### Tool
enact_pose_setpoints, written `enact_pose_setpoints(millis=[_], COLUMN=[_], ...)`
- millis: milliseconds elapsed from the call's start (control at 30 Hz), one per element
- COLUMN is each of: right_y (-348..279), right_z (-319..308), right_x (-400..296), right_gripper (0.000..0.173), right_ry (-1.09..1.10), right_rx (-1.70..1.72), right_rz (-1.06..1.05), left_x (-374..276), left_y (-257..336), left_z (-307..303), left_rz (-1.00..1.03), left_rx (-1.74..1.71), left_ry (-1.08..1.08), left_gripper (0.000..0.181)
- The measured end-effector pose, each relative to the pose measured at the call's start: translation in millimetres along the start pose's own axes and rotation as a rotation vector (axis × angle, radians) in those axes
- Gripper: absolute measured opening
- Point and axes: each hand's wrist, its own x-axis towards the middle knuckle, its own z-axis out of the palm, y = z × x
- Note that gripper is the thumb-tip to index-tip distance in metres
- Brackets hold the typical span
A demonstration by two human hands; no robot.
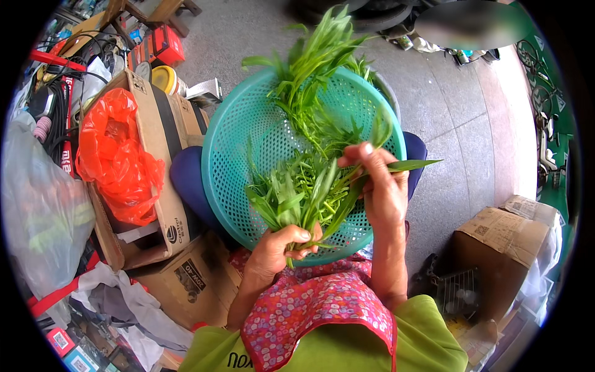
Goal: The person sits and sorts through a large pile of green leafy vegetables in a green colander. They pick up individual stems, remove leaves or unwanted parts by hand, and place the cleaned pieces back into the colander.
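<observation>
A round green plastic colander basket (241, 121) rests on my lap between my knees. My left hand (288, 242) grips a bunch of leafy green stems (290, 204), likely water spinach, at the basket's near rim. My right hand (381, 181) pinches a leafy sprig (411, 165) between thumb and fingers at the basket's right side. Cut stem pieces (332, 200) lie in the basket between my hands. At the far side a larger heap of long-leaved greens (316, 69) spills over the rim; some of it is blurred.
On the left stand open cardboard boxes (155, 181), one with a red plastic bag (121, 158) in it. A grey basin (388, 93) shows behind the basket. More cardboard (502, 237) stands at the right. A tire (372, 16) lies beyond on the concrete floor (432, 93).
</observation>
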Motion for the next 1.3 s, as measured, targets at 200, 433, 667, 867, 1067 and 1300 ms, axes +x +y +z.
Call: enact_pose_setpoints(millis=[200,433,667,867,1067,1300], right_y=[12,15,91,13,-4,12], right_z=[-1,23,2,-20,-30,-34], right_x=[-2,8,88,44,9,3], right_gripper=[0.016,0.045,0.013,0.023,0.017,0.017], right_ry=[-0.282,-0.564,-0.217,-0.53,-0.718,-0.89], right_rx=[-0.68,-0.218,-1.527,-0.776,-0.337,-0.218], right_rz=[-0.233,0.035,-0.566,-0.107,0.248,0.386], left_x=[18,26,30,29,35,37], left_y=[5,1,9,10,29,37], left_z=[-4,-35,-26,-32,-2,-6], left_rz=[0.524,0.434,0.508,0.534,0.397,0.429], left_rx=[-0.316,-0.4,-0.471,-0.453,-0.303,-0.316], left_ry=[0.074,0.297,0.181,0.163,0.098,-0.071], left_gripper=[0.059,0.014,0.013,0.029,0.045,0.045])
